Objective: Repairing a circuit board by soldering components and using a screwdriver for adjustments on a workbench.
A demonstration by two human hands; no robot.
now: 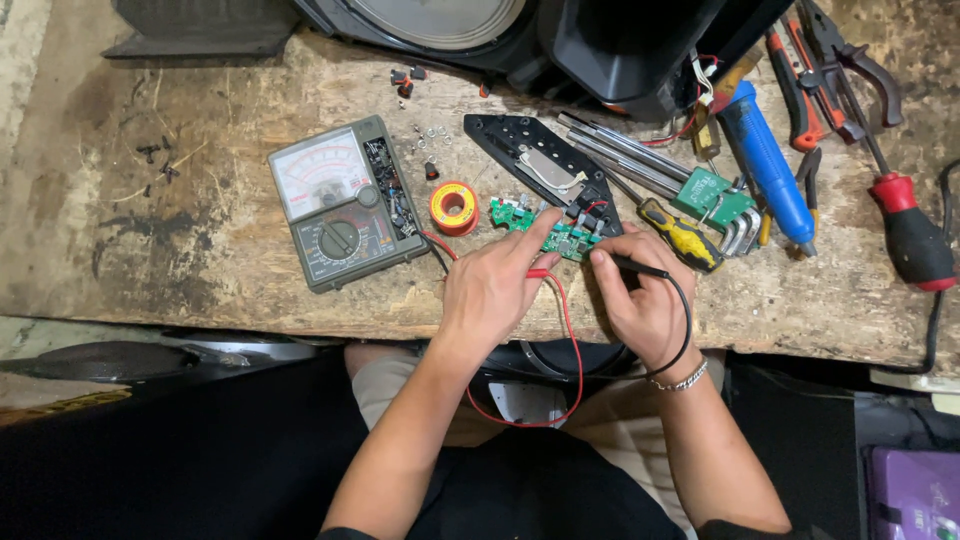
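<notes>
My left hand (492, 290) covers most of the red probe (538, 273), and my right hand (645, 300) hides where the black probe (640, 267) meets the green circuit board (548, 232), so I cannot tell if either tip touches. The frame's top edge cuts off the black housing (600, 50). The meter (345, 205) dial's markings are too small to tell.

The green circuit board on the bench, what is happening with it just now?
A person seated at a worn wooden workbench presses two meter probes onto a small green circuit board. The left hand holds the red probe, the right hand the black probe. Their leads run toward an analog multimeter lying left of the board. A solder spool, hex keys and screwdrivers lie around.
</notes>
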